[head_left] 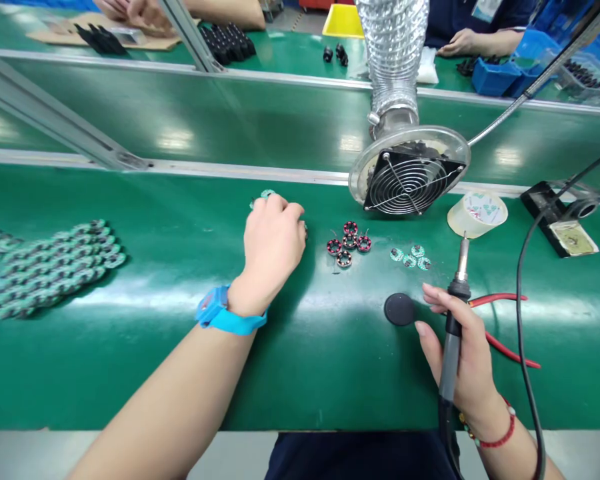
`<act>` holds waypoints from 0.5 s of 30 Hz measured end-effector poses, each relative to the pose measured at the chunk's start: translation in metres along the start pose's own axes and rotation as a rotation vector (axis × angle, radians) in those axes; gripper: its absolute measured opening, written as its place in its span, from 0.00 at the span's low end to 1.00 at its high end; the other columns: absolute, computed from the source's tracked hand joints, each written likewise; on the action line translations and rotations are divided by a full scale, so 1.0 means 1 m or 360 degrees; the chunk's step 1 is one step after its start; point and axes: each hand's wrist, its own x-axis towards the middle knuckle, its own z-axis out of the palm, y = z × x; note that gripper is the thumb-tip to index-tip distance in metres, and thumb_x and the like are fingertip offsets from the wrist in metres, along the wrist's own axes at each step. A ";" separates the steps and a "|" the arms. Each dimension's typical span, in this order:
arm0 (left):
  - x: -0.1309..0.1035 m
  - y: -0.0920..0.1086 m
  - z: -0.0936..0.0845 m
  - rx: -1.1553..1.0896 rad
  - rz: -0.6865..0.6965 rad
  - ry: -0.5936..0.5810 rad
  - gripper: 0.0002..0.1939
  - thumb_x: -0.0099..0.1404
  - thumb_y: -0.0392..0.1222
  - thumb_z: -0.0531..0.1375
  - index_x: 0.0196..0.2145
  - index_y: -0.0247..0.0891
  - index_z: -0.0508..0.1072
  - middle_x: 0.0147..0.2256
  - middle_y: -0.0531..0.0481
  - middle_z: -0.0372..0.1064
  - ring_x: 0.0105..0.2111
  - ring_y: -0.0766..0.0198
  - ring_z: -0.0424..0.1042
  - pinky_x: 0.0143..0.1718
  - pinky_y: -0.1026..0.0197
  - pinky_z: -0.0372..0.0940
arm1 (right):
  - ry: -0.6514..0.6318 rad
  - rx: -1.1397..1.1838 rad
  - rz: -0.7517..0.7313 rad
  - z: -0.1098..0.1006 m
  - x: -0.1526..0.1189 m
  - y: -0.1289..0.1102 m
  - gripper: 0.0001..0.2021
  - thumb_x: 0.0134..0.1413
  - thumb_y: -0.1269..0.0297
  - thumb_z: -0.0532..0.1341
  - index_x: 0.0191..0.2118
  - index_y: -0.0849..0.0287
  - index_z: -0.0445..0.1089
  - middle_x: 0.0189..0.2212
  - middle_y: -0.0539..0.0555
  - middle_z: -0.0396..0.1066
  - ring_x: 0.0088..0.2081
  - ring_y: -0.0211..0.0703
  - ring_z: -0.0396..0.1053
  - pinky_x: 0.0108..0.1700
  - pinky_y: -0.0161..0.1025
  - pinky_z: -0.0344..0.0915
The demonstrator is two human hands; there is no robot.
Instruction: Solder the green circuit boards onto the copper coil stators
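My left hand (pixel 274 241) is over the green bench, its fingers curled down on small green round boards (pixel 267 194) that peek out past the knuckles; its grip is mostly hidden. In my right hand (pixel 463 353) lies a soldering iron (pixel 451 360), its metal tip pointing up and away. Just left of those fingers is a black round disc (pixel 400 309). Several red-and-black wound coils (pixel 349 242) sit between my hands, with several green round boards (pixel 410 257) to their right. Red-handled pliers (pixel 513 350) rest partly behind my right hand.
Rows of joined green boards (pixel 60 267) lie at the left. A fume fan (pixel 409 180) hangs above the back edge. Behind the right hand are a tape roll (pixel 477 215) and an iron stand (pixel 560 217). A black cable crosses the right side. Other people's hands work beyond the rail (pixel 220 170).
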 end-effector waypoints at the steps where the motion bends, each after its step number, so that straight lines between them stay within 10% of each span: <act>1: 0.000 0.000 -0.002 -0.0005 -0.0022 0.0041 0.09 0.67 0.39 0.52 0.35 0.40 0.72 0.41 0.40 0.64 0.50 0.42 0.60 0.53 0.39 0.54 | 0.0004 0.0005 0.0001 0.000 0.000 0.000 0.28 0.56 0.72 0.63 0.61 0.54 0.59 0.52 0.62 0.73 0.50 0.54 0.74 0.48 0.57 0.75; 5: -0.001 0.004 -0.008 -0.0075 0.0050 -0.0021 0.09 0.66 0.41 0.52 0.39 0.40 0.72 0.42 0.40 0.63 0.50 0.45 0.61 0.55 0.40 0.55 | 0.0025 -0.0001 -0.0002 0.000 -0.001 -0.001 0.28 0.56 0.73 0.63 0.62 0.54 0.58 0.51 0.62 0.73 0.50 0.54 0.74 0.49 0.56 0.75; 10: -0.004 0.012 -0.005 -0.0294 0.0285 -0.0774 0.18 0.63 0.43 0.54 0.49 0.35 0.69 0.45 0.42 0.65 0.47 0.51 0.66 0.51 0.47 0.63 | 0.0022 0.0013 0.0010 0.000 -0.002 -0.001 0.30 0.55 0.76 0.62 0.62 0.53 0.58 0.51 0.61 0.73 0.49 0.53 0.74 0.49 0.55 0.75; 15: -0.004 0.016 -0.003 -0.0325 0.0165 -0.0694 0.14 0.62 0.42 0.54 0.44 0.36 0.71 0.39 0.45 0.66 0.41 0.55 0.67 0.45 0.51 0.64 | -0.0008 -0.0010 0.0023 0.000 -0.003 -0.001 0.28 0.56 0.76 0.61 0.61 0.53 0.59 0.50 0.60 0.74 0.47 0.52 0.75 0.47 0.53 0.75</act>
